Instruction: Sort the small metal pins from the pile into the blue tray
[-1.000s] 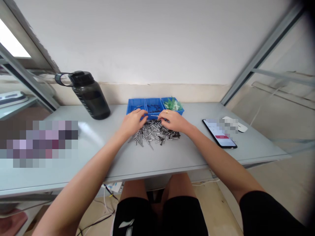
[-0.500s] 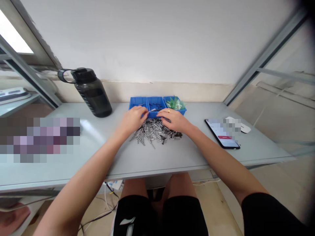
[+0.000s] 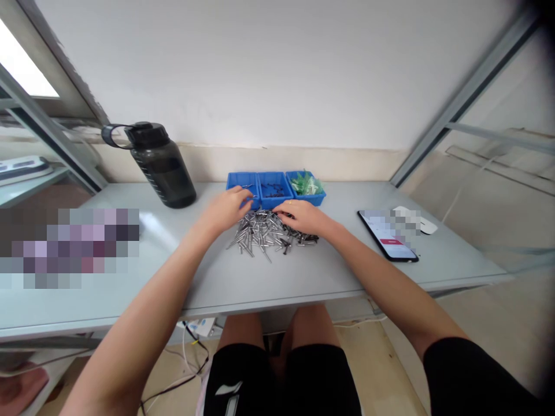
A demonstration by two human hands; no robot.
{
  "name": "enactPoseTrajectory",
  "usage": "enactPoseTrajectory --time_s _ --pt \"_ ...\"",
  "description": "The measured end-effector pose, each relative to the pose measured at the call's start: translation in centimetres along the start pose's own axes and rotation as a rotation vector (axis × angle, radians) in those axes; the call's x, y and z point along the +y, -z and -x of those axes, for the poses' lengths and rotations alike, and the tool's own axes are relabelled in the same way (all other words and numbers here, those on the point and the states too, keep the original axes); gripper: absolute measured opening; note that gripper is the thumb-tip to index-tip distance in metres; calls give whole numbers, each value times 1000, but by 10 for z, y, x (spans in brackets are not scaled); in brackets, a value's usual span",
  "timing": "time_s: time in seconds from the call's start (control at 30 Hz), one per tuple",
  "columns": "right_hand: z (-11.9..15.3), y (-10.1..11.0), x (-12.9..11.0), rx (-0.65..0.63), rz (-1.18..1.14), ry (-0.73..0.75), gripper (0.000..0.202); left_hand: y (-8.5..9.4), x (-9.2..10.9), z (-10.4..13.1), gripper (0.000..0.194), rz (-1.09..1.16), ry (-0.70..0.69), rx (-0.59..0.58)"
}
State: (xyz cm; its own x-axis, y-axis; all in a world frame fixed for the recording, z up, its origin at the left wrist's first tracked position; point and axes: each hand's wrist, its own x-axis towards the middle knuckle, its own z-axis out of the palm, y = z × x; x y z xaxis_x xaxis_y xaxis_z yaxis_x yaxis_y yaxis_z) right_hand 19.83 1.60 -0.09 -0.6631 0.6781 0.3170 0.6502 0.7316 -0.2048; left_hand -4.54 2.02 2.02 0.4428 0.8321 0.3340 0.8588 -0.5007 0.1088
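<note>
My left hand [image 3: 229, 208] hovers at the front of the left blue bin [image 3: 236, 179], its thumb and fingers pinched on a small silver piece that looks like a rivet [image 3: 254, 196]. On the desk in front of the bins lies a loose pile of silver rivets and dark screws [image 3: 259, 234]. Over the right part of this pile rests my right hand [image 3: 301, 217], fingers a little apart and touching the pieces; nothing shows held in it. Dark screws lie in the middle blue bin [image 3: 273, 202]. The right blue bin [image 3: 318, 199] contains green and whitish plastic pieces [image 3: 306, 184].
A dark water bottle [image 3: 167, 167] stands at the left back. At the right lie a phone [image 3: 392, 245] and a white mouse [image 3: 427, 224]. A blurred-out item [image 3: 82, 242] covers part of the left desk. The wall [image 3: 277, 86] rises behind the bins.
My hands have moved apart. The left has shifted left to the left bin with the silver piece; the right has come down from the middle bin's front edge onto the pile.
</note>
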Motion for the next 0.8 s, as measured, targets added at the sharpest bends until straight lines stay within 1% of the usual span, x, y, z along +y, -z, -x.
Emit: enactPoseTrajectory --time_s 0.07,0.1,0.13,0.2,0.3,0.37,0.63,0.8 --pt "0 1 0 -9 0 -4 31 -1 7 1 25 55 -91 -167" --pt "0 1 0 -14 2 -5 32 -3 9 2 25 72 -133 -232" --pt "0 2 -1 -21 5 -5 32 -6 12 2 26 83 -155 -280" --pt "0 2 -1 -41 15 -5 32 -12 15 3 26 79 -172 -324" --pt "-1 1 -3 -79 18 -11 32 -17 16 3 25 73 -167 -342" --pt "-1 0 -4 -96 13 -14 31 -18 16 2 23 78 -157 -347" --pt "-1 0 -5 -114 6 -13 31 -11 25 4 20 85 -100 -377" --pt "-1 -1 -4 -123 -6 -15 31 -8 26 5 16 81 -62 -410"
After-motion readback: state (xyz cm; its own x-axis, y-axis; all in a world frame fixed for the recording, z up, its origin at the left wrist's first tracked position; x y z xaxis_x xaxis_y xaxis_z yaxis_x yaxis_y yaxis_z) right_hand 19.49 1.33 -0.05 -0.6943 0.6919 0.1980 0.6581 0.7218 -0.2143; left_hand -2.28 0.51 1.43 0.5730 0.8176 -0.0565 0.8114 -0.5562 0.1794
